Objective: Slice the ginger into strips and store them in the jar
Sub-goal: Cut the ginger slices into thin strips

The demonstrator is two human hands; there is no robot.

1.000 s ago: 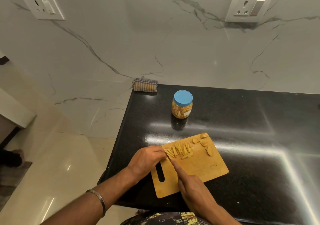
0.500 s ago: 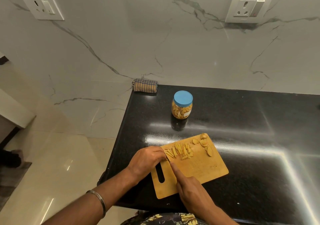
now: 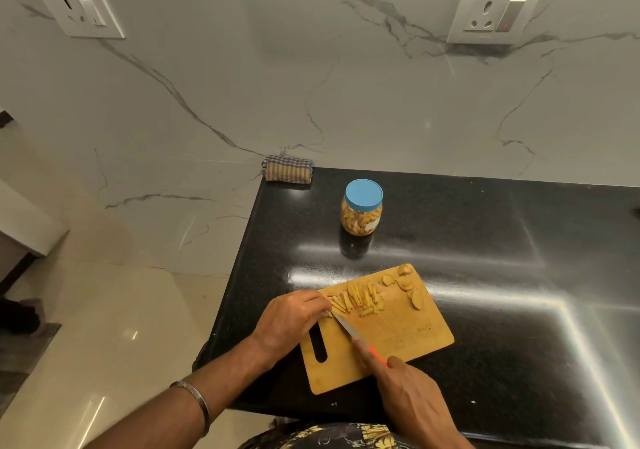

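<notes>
Now drawn back from the ginger strips (image 3: 356,299), baring the knife (image 3: 346,325) blade: right hand (image 3: 412,398) clasping its handle. Left hand (image 3: 289,317) curled, fingertips pinning strips on cutting board (image 3: 408,341). Lidded jar (image 3: 362,207) behind on counter (image 3: 502,275).

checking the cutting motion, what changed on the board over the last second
Little moved. The right hand drew back slightly toward the person, so more of the knife blade now shows. The left hand kept its fingertips at the near end of the ginger strips. The cutting board, the uncut slices and the closed jar stayed put.
</notes>
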